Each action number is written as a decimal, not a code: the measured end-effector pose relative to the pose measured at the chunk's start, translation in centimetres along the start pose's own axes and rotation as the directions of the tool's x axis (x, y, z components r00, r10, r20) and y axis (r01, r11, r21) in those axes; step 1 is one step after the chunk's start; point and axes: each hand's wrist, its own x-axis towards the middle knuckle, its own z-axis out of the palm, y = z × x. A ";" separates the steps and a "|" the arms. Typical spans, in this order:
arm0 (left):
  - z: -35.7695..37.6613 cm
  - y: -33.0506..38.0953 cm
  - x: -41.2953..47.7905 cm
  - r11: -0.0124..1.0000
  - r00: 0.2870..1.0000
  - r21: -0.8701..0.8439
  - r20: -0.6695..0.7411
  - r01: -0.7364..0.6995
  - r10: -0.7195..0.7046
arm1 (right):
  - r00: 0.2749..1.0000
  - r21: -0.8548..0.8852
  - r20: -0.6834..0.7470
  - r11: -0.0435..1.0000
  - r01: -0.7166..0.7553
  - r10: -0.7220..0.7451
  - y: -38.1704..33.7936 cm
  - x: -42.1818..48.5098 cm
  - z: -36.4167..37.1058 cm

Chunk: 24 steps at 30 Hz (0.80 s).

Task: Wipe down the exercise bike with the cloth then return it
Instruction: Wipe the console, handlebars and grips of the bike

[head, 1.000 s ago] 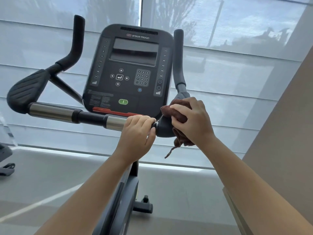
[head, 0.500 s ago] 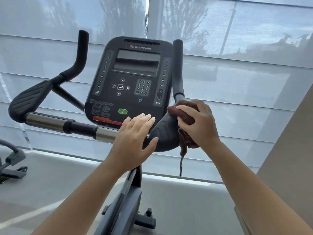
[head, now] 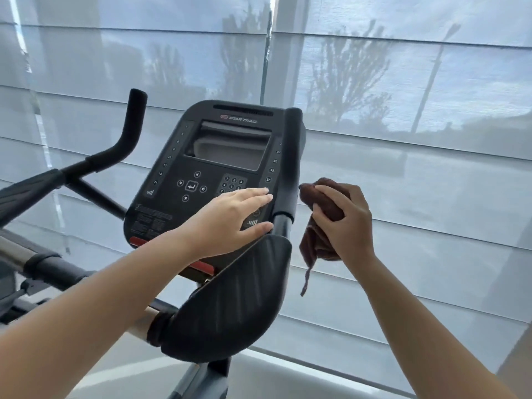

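Observation:
The exercise bike's black console [head: 218, 180] fills the middle of the view, with a dark screen and keypad. Its right upright handle [head: 288, 165] rises beside the console, above a wide black elbow pad [head: 233, 300]. My right hand [head: 345, 223] is shut on a bunched brown cloth [head: 316, 226], just right of that upright handle and apart from it; a strand of cloth hangs down. My left hand [head: 230, 220] hovers flat with fingers apart over the console's lower right corner, holding nothing.
The left upright handle [head: 129, 131] and left elbow pad [head: 26, 194] stand at the left, joined by a crossbar with metal grip sections [head: 14, 254]. Translucent window blinds [head: 403, 139] lie directly behind the bike. Pale floor shows below.
My left hand let go of the crossbar and rose, open, over the console. My right hand carried the cloth off the elbow pad, up beside the right upright handle. The view shifted closer.

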 end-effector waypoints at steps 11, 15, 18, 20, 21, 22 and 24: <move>2.8 -2.6 4.4 0.996 0.997 -0.081 0.073 0.042 -0.036 | 0.990 0.132 -0.074 0.983 0.129 -0.120 1.1 11.2 7.1; 4.0 -3.5 4.0 0.996 0.998 0.074 0.035 -0.054 0.051 | 0.988 0.188 -0.010 0.970 0.154 -0.155 2.8 8.9 7.4; 4.3 -3.6 4.0 0.999 0.999 0.002 0.003 -0.053 0.053 | 0.994 0.225 0.036 0.970 0.096 -0.106 4.3 5.6 6.7; 4.5 -3.5 4.2 0.998 0.999 -0.048 -0.030 -0.043 0.042 | 0.995 0.264 0.069 0.963 0.054 -0.075 4.6 4.4 6.1; 4.6 -3.5 4.3 0.997 0.998 -0.077 -0.050 -0.032 0.028 | 0.993 0.250 0.075 0.966 0.071 -0.092 4.6 4.7 5.8; 4.7 -3.4 4.3 0.994 0.998 -0.112 -0.069 -0.017 0.009 | 0.991 0.224 0.062 0.969 0.099 -0.115 4.4 5.4 5.6; 5.0 -3.3 4.2 0.985 0.995 -0.170 -0.094 0.013 -0.029 | 0.992 0.199 -0.060 0.972 0.125 -0.115 3.6 8.4 5.7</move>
